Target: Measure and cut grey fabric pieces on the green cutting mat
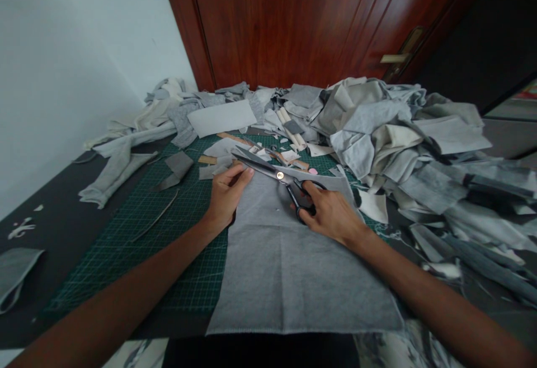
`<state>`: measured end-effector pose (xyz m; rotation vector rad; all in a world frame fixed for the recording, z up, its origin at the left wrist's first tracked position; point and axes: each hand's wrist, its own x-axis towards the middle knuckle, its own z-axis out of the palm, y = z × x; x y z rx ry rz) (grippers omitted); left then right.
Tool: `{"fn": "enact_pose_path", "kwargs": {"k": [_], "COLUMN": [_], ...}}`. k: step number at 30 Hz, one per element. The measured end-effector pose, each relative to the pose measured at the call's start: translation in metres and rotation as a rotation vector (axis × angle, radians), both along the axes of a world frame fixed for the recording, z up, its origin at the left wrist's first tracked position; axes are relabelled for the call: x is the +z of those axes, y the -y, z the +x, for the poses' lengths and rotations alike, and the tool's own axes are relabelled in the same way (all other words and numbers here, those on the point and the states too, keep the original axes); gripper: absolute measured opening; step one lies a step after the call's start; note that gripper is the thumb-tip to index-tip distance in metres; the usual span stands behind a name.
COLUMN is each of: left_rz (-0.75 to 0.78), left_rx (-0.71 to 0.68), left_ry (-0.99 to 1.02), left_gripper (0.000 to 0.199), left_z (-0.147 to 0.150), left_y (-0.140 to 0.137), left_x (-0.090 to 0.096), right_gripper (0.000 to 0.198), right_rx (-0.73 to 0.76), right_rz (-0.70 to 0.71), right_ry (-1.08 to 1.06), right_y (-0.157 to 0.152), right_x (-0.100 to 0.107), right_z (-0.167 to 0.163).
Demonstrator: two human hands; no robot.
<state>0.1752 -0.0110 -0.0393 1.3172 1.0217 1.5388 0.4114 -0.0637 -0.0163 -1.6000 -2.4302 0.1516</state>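
Note:
A large piece of grey fabric (pixel 277 267) lies over the green cutting mat (pixel 184 250) and reaches to the table's near edge. My left hand (pixel 229 192) pinches the fabric's far left corner between thumb and fingers. In my right hand (pixel 329 208) is a pair of black-handled scissors (pixel 280 175), fingers through the loops. The blades point left and lie slightly apart at the fabric's far edge, close to my left fingertips. Whether the cloth sits between the blades is hard to make out.
Heaped grey and cream fabric scraps (pixel 369 116) line the back and right of the dark table (pixel 46 234). Paper bits, wooden strips and a white rectangular sheet (pixel 222 117) lie beyond the scissors. Behind stand a wooden door (pixel 285 21) and a pale wall (pixel 84 49).

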Motion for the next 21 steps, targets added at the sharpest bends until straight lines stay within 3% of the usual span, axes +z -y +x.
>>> {"fn": "enact_pose_path", "kwargs": {"k": [5,21], "left_rz": [0.025,0.009], "left_rx": [0.009,-0.020], "left_ry": [0.000,-0.006], "left_gripper": [0.027,0.025], "left_z": [0.0012,0.0012], "left_y": [-0.0005,0.0006], "left_x": [0.0002,-0.0009], "right_gripper": [0.042,0.036], "right_rx": [-0.031,-0.030], "right_rz": [0.027,0.022], "right_ry": [0.019,0.001], "right_y": [0.0017,0.0017], "right_x": [-0.0007,-0.0062], "right_z": [-0.0034,-0.0043]}}
